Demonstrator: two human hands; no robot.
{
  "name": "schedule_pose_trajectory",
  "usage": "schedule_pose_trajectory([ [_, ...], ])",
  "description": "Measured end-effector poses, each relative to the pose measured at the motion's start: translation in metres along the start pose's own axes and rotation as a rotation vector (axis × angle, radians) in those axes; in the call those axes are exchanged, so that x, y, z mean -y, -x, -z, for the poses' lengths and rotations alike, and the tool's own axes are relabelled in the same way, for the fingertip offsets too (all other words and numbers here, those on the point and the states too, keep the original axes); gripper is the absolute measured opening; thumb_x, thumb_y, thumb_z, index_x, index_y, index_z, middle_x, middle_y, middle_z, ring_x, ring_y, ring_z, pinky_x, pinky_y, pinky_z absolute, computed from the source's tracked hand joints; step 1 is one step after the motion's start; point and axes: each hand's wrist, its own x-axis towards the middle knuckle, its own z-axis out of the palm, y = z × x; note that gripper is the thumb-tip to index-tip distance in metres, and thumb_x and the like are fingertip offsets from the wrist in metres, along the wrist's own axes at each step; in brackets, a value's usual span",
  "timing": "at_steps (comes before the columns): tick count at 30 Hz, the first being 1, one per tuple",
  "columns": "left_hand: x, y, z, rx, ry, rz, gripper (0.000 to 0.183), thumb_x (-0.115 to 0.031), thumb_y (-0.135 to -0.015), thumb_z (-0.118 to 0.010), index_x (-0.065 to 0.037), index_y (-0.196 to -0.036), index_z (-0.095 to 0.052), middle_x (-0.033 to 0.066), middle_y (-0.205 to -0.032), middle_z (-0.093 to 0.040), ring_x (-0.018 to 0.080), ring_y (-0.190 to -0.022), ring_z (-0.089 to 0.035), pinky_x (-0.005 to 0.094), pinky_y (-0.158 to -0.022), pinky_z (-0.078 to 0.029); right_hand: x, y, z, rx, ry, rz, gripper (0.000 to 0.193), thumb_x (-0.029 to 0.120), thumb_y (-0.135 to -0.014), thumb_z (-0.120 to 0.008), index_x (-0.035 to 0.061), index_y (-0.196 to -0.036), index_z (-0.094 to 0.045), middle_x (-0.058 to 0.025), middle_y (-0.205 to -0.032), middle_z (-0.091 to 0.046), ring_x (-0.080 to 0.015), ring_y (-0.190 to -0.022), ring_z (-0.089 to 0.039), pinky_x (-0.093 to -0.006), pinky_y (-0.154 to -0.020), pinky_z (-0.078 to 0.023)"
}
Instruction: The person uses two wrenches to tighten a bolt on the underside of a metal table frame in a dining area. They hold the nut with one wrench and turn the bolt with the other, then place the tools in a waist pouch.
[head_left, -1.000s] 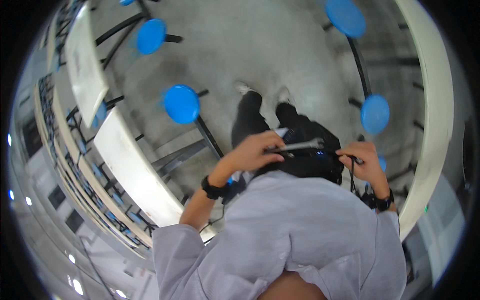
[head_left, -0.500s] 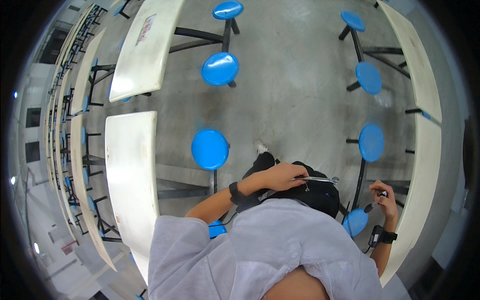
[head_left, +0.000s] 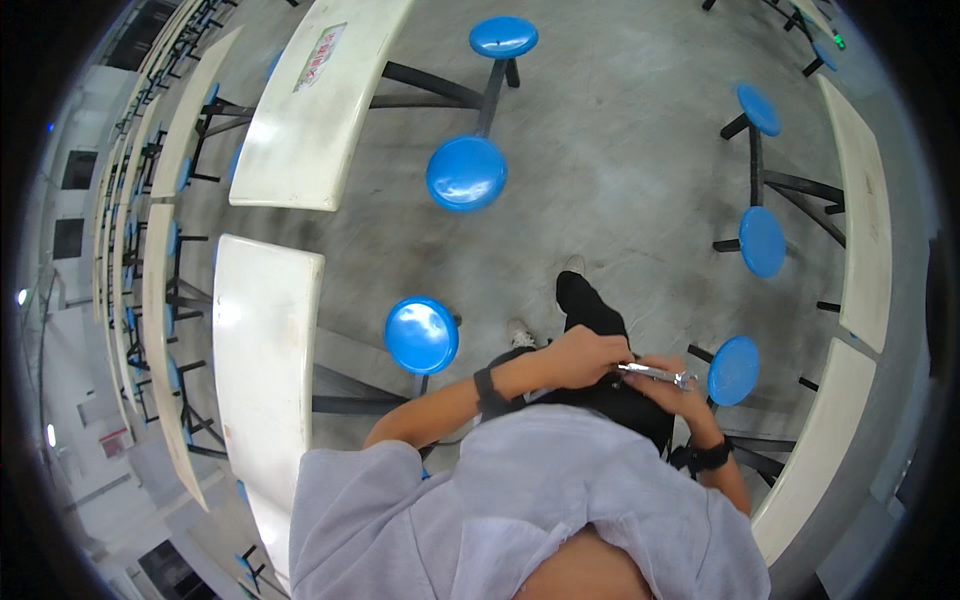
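My left hand [head_left: 586,358] is closed around one end of a silver wrench [head_left: 655,374], whose jaw end sticks out to the right in front of my waist. My right hand [head_left: 676,400] has its fingers bent up against the left one, behind the wrench. The wrench and the left hand partly cover those fingers, so what they hold does not show. Both hands are above my dark trousers, and each wrist carries a black band.
Left of me stand white tables [head_left: 268,330], with a round blue stool [head_left: 422,335] on a dark frame nearby. At the right are another blue stool [head_left: 733,371] and a white table [head_left: 815,450]. Grey floor [head_left: 610,150] runs between the rows.
My right hand has come in from the far right, where it held a dark-handled tool with a shiny end, to meet my left hand. A second foot shows ahead and the stools have shifted in view.
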Motion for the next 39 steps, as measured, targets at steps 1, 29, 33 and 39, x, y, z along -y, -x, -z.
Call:
schedule_pose_trajectory([
  [1, -0.004, -0.004, 0.005, 0.003, 0.005, 0.009, 0.018, -0.008, -0.075, -0.058, -0.01, -0.093, -0.058, 0.0043, -0.083, -0.057, 0.0275, -0.064, -0.059, 0.0368, -0.055, -0.046, -0.003, -0.01, 0.006, 0.027, -0.004, 0.024, 0.022, 0.02, -0.078, -0.068, 0.0031, -0.093, -0.065, -0.0086, -0.073, -0.065, -0.0131, -0.063, -0.059, -0.026, -0.059, -0.045],
  [29, 0.116, -0.071, 0.166, 0.113, 0.56, 0.573, 0.029, -0.015, -0.074, -0.075, -0.006, -0.073, -0.047, -0.0046, -0.062, -0.042, 0.0035, -0.056, -0.035, 0.0211, -0.05, -0.03, 0.078, -0.173, 0.158, 0.403, 0.172, 0.058, 0.032, 0.031, -0.086, -0.056, 0.0051, -0.103, -0.065, -0.0109, -0.089, -0.062, -0.0226, -0.083, -0.057, -0.0323, -0.073, -0.044],
  [33, 0.144, -0.079, 0.204, 0.076, 0.49, 0.609, 0.031, -0.023, -0.074, -0.075, -0.003, -0.078, -0.05, 0.003, -0.066, -0.052, 0.0111, -0.064, -0.045, 0.0271, -0.058, -0.039, 0.09, -0.196, 0.151, 0.386, 0.157, -0.034, 0.03, 0.029, -0.085, -0.059, 0.0068, -0.104, -0.065, -0.0087, -0.091, -0.059, -0.0235, -0.09, -0.055, -0.0319, -0.077, -0.044],
  [39, 0.155, -0.091, 0.235, 0.12, 0.398, 0.581, 0.03, -0.024, -0.075, -0.073, -0.004, -0.077, -0.051, 0.0032, -0.064, -0.05, 0.0135, -0.061, -0.044, 0.0288, -0.056, -0.037, 0.096, -0.23, 0.168, 0.481, 0.294, 0.027, 0.016, 0.023, -0.081, -0.063, 0.0071, -0.086, -0.061, -0.0069, -0.09, -0.057, -0.0244, -0.087, -0.056, -0.0345, -0.074, -0.044],
])
